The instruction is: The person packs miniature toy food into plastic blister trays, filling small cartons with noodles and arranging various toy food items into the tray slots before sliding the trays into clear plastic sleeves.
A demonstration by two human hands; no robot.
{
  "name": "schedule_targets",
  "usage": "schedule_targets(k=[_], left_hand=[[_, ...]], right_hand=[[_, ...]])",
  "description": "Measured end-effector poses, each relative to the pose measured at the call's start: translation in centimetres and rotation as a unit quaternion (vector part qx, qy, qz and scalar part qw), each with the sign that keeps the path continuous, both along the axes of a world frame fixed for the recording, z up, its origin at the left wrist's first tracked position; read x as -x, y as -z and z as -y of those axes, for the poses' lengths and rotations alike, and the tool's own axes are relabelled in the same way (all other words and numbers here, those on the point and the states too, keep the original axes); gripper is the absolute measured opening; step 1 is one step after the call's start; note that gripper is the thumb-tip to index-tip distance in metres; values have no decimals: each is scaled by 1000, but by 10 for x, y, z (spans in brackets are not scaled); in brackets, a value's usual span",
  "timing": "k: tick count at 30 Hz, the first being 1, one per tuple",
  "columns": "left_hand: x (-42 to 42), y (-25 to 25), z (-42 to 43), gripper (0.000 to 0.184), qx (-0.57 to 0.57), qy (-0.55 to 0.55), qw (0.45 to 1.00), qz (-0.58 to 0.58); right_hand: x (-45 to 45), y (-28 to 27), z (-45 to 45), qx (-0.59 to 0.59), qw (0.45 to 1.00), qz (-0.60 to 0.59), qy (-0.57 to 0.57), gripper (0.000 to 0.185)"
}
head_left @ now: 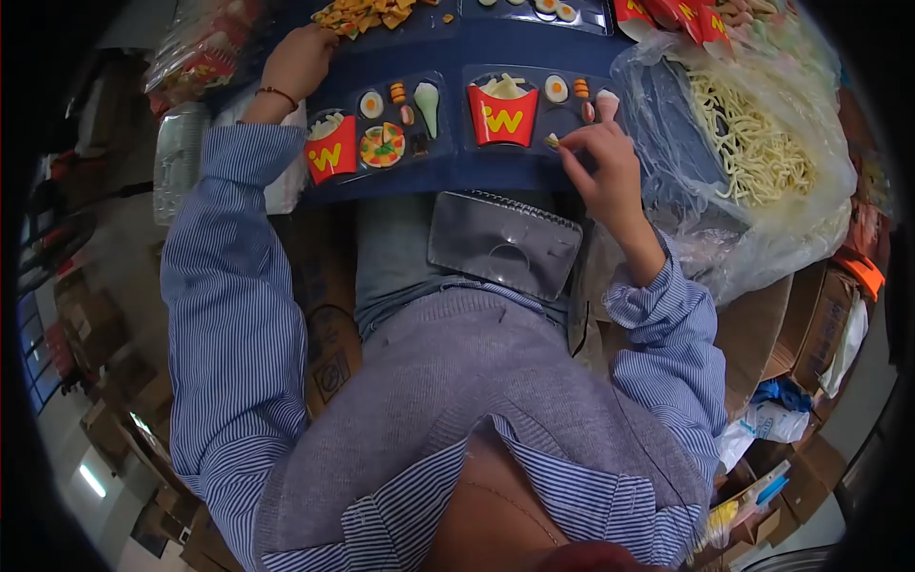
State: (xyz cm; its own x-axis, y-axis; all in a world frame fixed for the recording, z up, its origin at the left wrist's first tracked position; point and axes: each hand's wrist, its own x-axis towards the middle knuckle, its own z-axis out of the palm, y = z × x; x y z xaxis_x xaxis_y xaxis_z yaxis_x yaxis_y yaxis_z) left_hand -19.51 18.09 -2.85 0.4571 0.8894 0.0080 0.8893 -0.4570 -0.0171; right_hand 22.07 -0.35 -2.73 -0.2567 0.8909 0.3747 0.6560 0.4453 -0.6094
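Observation:
My right hand (607,173) is over the right clear tray, its fingertips around a small pale yellow toy pizza slice (552,140). Beside it is the tray's round hollow (560,122). That tray also holds a red toy fries box (502,112), a toy fried egg (556,89), a small burger (580,88) and a pink-topped cone (606,105). My left hand (300,63) reaches, fingers bent, to the edge of a heap of orange-yellow slices (367,15); its fingertips are partly hidden. In the left tray, a round toy pizza (382,145) lies beside another fries box (331,148).
A plastic bag of pale toy fries (753,133) stands at the right, with red fries boxes (679,17) behind it. Stacked clear trays (181,157) are at the left. An upturned clear plastic lid (505,246) rests on my lap against the blue table edge (400,185).

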Motion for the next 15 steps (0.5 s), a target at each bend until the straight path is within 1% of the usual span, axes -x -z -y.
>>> schedule_targets(k=[1, 2, 3, 4, 5, 6, 8, 9, 11, 12, 14, 15], left_hand=[[-19, -13, 16, 19, -21, 27, 997, 73], [-41, -27, 36, 19, -39, 55, 987, 146], [-73, -44, 63, 18, 30, 65, 963, 259], [-108, -60, 93, 18, 96, 73, 922, 367], [-136, -67, 119, 19, 120, 94, 901, 406], [-157, -71, 141, 21, 141, 113, 877, 444], [-181, -74, 164, 23, 295, 79, 820, 485], [-185, -69, 166, 23, 295, 81, 820, 485], [-190, -59, 165, 21, 367, -8, 752, 548], [-190, -60, 165, 21, 367, -6, 752, 548], [-188, -64, 168, 20, 404, -20, 725, 557], [-187, -65, 169, 20, 402, -19, 727, 556]], right_hand=[[1, -2, 2, 89, 989, -117, 30, 10], [1, -10, 4, 91, 988, -117, 32, 10], [2, -23, 4, 243, 936, -252, 30, 10], [4, -30, 5, 383, 844, -376, 26, 12], [5, -30, 5, 415, 811, -412, 3, 14], [9, -30, 5, 414, 811, -412, 2, 14], [16, -33, 9, 423, 766, -482, -33, 15], [19, -39, 13, 422, 767, -483, -32, 15], [26, -54, 18, 348, 844, -407, 1, 15], [28, -52, 20, 347, 845, -408, 3, 15], [31, -47, 25, 217, 922, -320, -14, 14], [33, -49, 26, 214, 922, -322, -15, 14]])
